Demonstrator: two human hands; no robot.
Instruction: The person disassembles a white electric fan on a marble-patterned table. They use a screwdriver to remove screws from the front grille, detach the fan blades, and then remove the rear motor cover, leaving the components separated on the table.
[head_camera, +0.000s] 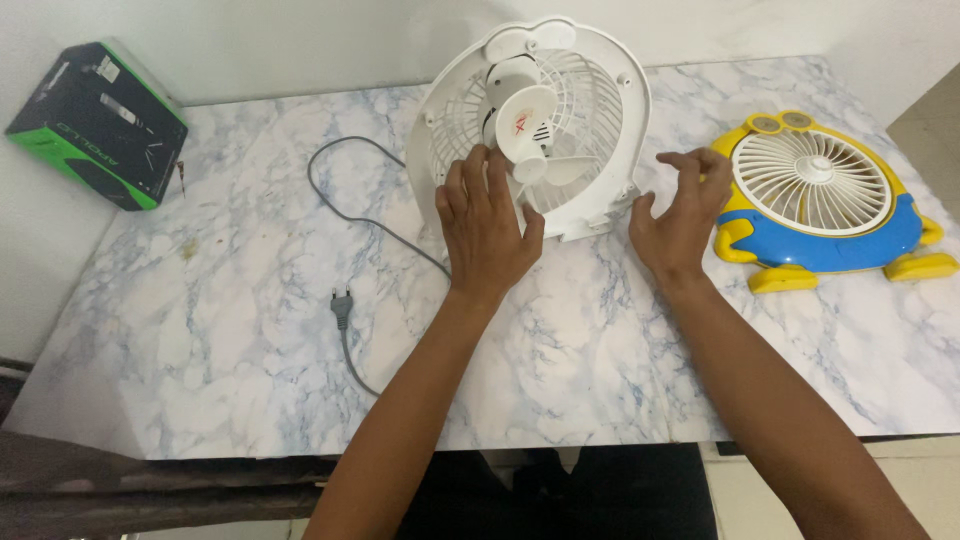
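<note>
2 hands (487, 225) (677, 215) steady the white fan shell (590, 130) — upright, grille facing them.

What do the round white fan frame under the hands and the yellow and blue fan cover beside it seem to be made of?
The round white fan frame looks like moulded plastic with a matt finish: thin even grille ribs, rounded edges. The left hand rests on it; the right hand is at its edge. The yellow and blue fan cover also looks plastic, glossier, with solid bright colour. Both are guesses by look.
</note>
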